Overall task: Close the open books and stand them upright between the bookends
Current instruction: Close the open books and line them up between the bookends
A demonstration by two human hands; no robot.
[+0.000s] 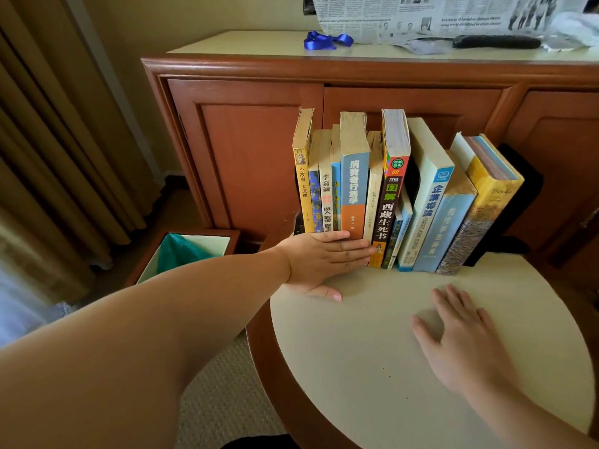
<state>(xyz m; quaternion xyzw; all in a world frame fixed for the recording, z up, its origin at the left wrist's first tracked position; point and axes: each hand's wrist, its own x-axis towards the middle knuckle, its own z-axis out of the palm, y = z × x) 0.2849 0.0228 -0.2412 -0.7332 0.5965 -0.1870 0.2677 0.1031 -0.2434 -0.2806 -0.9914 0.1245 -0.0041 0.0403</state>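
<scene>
At far left we note a brown curtain (pixel 48 140), and below it a wooden bin (pixel 194 251) lined with a green bag, standing on the carpet beside the round table (pixel 372 367).

The left hand (pixel 319 259) reaches across from the left. Its fingers are straight and together, pressed flat against the lower spines of the left-most books, with the thumb lying on the tabletop. It grips nothing.

The row of books (pixel 389 196) stands at the far edge of the table, all closed, spines facing us. The left group stands upright. Past the dark red-and-black spine there is a gap, and a thin book sits low in it. The books to the right lean over to the left. A black bookend (pixel 522 196) is visible behind and to the right of the last, yellow-covered book. At the left end only a dark sliver shows behind the first book; we cannot tell whether it is the other bookend.

The right hand (pixel 460 338) lies palm down on the bare tabletop, fingers spread and relaxed, well apart from the books and from the left hand.

Behind stands a wooden cabinet (pixel 259 140), carrying a blue ribbon (pixel 325 40) and newspaper (pixel 437 14).
</scene>
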